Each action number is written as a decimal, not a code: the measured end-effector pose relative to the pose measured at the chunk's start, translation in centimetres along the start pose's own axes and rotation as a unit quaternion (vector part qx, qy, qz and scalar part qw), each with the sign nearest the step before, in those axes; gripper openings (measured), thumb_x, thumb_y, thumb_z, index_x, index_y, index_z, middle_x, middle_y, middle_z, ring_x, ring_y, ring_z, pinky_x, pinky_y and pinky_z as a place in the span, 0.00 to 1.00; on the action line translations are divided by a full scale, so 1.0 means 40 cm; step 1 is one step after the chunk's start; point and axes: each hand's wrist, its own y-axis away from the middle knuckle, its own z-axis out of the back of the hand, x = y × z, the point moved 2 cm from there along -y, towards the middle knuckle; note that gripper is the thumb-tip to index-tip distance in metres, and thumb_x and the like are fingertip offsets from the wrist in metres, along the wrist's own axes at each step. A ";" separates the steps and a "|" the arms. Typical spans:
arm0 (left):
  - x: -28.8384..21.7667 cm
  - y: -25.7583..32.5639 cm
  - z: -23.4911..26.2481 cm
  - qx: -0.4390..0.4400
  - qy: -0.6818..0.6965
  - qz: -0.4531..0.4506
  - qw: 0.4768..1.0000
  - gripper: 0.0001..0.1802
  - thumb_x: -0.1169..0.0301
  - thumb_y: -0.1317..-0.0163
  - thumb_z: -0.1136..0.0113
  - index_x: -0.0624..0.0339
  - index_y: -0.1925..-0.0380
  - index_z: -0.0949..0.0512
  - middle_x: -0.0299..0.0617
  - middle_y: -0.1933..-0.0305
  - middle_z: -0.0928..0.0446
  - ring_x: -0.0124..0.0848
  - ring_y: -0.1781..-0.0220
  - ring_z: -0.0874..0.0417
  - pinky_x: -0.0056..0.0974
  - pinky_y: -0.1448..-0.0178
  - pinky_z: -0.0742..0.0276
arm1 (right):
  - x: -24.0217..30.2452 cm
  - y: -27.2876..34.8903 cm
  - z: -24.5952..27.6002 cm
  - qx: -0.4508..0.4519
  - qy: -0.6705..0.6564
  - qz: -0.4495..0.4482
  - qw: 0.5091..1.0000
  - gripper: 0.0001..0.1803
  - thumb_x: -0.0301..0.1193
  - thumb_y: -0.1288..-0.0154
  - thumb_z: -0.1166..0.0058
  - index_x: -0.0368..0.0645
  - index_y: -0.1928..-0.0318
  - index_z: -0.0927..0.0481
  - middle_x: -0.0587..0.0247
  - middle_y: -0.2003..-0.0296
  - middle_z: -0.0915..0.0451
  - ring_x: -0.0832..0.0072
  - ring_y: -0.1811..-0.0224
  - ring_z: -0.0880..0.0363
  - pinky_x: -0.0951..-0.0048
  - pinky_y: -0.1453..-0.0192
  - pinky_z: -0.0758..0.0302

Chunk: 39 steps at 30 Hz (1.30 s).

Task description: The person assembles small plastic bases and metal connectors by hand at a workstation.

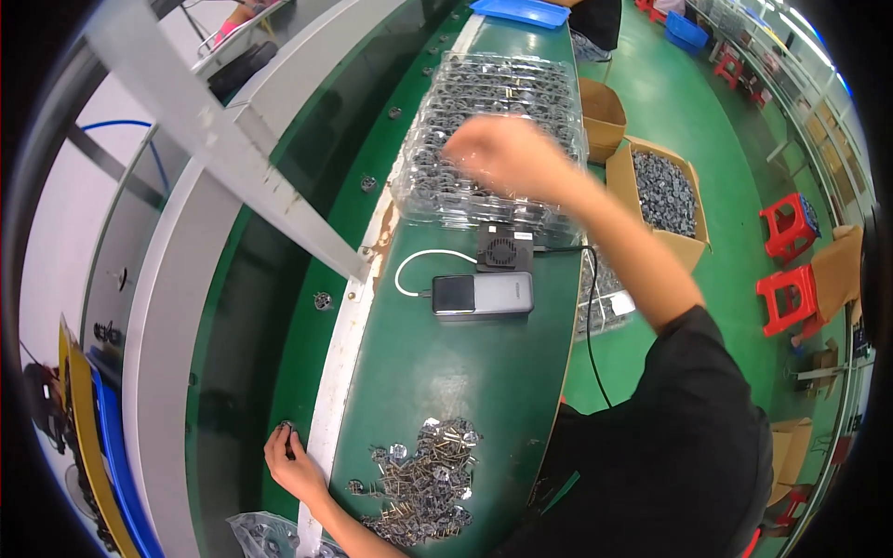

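My left hand is at the green conveyor belt, just past its pale rail. Its fingers are closed around a small dark round part, partly hidden by the fingertips. Up ahead, my right hand is over a stack of clear plastic trays filled with rows of small round metal parts. Motion blurs it, but the fingers look bunched; whatever is between them cannot be made out. A loose pile of small metal parts with pins lies on the green tabletop near my left forearm.
A grey power bank is wired to a small black fan box on the table. Single parts sit spaced along the belt. A slanted metal post stands at left. To the right are a carton of parts and red stools.
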 end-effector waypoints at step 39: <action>0.018 0.109 0.065 0.017 -0.086 0.001 0.996 0.13 0.71 0.34 0.45 0.63 0.56 0.16 0.54 0.55 0.20 0.51 0.54 0.21 0.50 0.46 0.25 | -0.575 -0.229 0.201 0.018 0.081 -0.107 0.991 0.18 0.42 0.42 0.34 0.44 0.56 0.12 0.50 0.61 0.13 0.59 0.57 0.15 0.62 0.49 0.22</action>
